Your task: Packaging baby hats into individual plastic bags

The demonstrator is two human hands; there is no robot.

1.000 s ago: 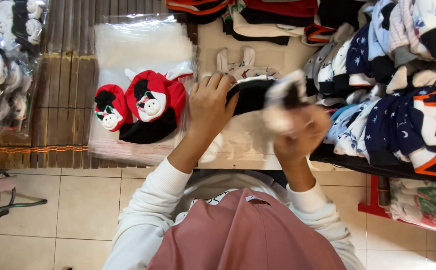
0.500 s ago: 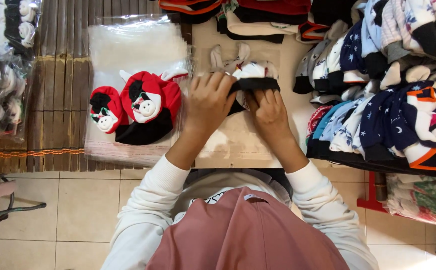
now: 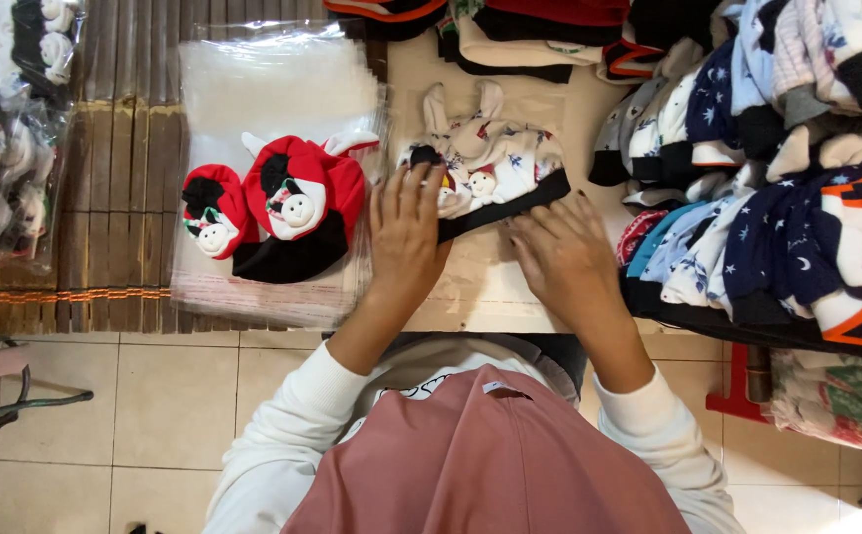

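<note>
Both hands lie flat on a white patterned baby hat (image 3: 490, 158) with rabbit ears and a black brim, spread on the pale worktop (image 3: 480, 287) directly ahead of the person. The left hand (image 3: 406, 222) presses palm-down on the hat's left end, its grip apart and clamped on nothing, fingers laid straight over the fabric. The right hand (image 3: 564, 257) rests at the black brim's lower edge (fingertips just touching it), its grip likewise apart. To the left, a red and black hat (image 3: 297, 203) with a small red mitten (image 3: 211, 208) lies on a stack of clear plastic bags (image 3: 272, 89). A pile of navy star-print hats (image 3: 797, 218) crowds the right side.
</note>
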